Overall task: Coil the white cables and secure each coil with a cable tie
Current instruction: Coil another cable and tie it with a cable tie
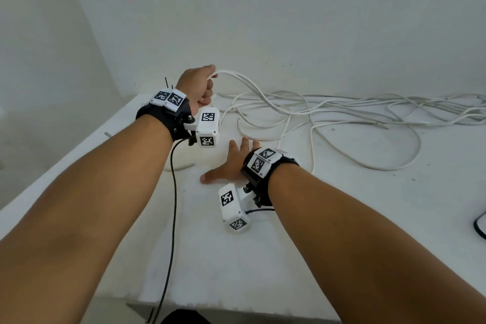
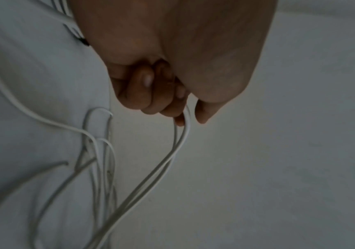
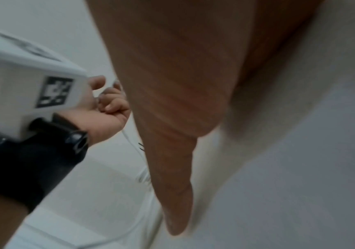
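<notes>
Early going: left hand grips lifted white cables; right hand spread flat beside the loose, untied tangle.

No readable text anywhere; the wrist bands bear only black-and-white square marker patterns.

Your 3 views. Head: high, facing forward and down across the bench. Left wrist: close along your left hand. Right wrist: close along your right hand. Right wrist and head share the left hand.
</notes>
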The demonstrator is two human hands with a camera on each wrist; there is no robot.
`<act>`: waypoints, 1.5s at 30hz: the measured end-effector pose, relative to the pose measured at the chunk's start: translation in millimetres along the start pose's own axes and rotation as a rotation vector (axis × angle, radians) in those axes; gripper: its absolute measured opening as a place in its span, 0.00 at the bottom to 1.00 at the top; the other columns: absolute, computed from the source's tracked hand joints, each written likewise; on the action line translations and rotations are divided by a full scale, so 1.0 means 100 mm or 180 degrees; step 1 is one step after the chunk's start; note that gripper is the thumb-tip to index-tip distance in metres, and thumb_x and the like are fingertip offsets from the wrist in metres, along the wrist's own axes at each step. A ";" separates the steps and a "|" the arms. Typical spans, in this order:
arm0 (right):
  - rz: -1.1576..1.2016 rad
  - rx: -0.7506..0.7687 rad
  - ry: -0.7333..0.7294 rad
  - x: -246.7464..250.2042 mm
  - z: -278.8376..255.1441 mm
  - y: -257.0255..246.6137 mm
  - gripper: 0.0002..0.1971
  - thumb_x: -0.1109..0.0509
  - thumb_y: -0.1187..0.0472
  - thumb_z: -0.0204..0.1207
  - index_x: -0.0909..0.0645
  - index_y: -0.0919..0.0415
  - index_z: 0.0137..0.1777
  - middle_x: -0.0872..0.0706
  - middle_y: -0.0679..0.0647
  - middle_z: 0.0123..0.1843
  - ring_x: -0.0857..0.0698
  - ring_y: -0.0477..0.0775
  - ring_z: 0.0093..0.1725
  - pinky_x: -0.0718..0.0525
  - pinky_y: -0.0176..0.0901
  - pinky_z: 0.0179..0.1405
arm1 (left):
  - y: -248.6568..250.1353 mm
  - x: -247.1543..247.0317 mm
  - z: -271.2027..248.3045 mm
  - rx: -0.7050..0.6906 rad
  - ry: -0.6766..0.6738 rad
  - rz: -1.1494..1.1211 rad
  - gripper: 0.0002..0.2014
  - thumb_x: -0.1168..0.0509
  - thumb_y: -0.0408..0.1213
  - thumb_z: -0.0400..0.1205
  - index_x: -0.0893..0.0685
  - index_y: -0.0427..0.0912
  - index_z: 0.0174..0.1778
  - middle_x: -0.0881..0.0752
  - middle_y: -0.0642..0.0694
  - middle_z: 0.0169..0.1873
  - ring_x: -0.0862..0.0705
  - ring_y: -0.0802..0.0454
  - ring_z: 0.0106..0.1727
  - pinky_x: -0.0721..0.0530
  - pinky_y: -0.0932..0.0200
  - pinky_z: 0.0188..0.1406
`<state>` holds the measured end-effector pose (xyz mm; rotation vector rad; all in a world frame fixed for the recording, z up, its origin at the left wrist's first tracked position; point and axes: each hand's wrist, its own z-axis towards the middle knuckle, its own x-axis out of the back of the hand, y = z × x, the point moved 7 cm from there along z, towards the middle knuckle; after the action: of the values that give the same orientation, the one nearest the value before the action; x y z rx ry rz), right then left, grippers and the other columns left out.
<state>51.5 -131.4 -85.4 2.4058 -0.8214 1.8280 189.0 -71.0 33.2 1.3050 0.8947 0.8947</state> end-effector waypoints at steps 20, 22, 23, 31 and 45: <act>0.1409 0.1068 0.1881 1.05 -0.36 0.48 0.14 0.34 0.62 0.81 0.17 0.53 0.65 0.18 0.51 0.65 0.19 0.51 0.59 0.28 0.37 0.56 | -0.31 -0.15 -0.80 -0.0502 -0.0833 0.0677 0.11 0.41 0.28 0.85 0.13 0.39 0.44 0.29 0.56 0.17 0.35 0.60 0.21 0.37 0.66 0.25; 0.1084 0.1160 0.1616 0.96 -0.28 0.46 0.09 0.32 0.58 0.81 0.15 0.53 0.59 0.17 0.52 0.63 0.20 0.53 0.63 0.28 0.39 0.56 | -0.28 -0.16 -0.80 -0.0518 -0.0785 0.0593 0.12 0.41 0.26 0.85 0.14 0.37 0.43 0.30 0.55 0.16 0.36 0.60 0.20 0.38 0.66 0.24; 0.1071 0.1198 0.1611 0.97 -0.27 0.47 0.06 0.30 0.57 0.80 0.14 0.54 0.53 0.16 0.52 0.60 0.20 0.54 0.62 0.28 0.41 0.55 | -0.28 -0.17 -0.79 -0.0529 -0.0770 0.0607 0.12 0.42 0.26 0.85 0.13 0.37 0.42 0.31 0.55 0.15 0.36 0.60 0.19 0.38 0.66 0.23; 0.0943 0.1168 0.1466 1.30 -0.30 0.66 0.12 0.22 0.49 0.73 0.19 0.52 0.34 0.20 0.47 0.31 0.24 0.47 0.31 0.27 0.40 0.34 | -0.38 -0.10 -0.70 -0.0389 -0.0701 0.0514 0.20 0.41 0.41 0.88 0.17 0.38 0.31 0.35 0.53 0.15 0.40 0.55 0.20 0.40 0.63 0.24; 0.0872 0.0648 0.1014 1.00 -0.02 1.20 0.23 0.42 0.37 0.83 0.17 0.52 0.37 0.10 0.45 0.37 0.14 0.48 0.41 0.18 0.53 0.57 | -0.26 -0.31 -0.87 0.0436 -0.1482 -0.2417 0.13 0.45 0.40 0.79 0.25 0.45 0.28 0.37 0.53 0.18 0.46 0.55 0.24 0.37 0.61 0.27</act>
<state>18.6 -274.4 -30.3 2.0986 -1.0144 2.4237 97.5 -66.5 3.3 1.0844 0.9734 -0.0637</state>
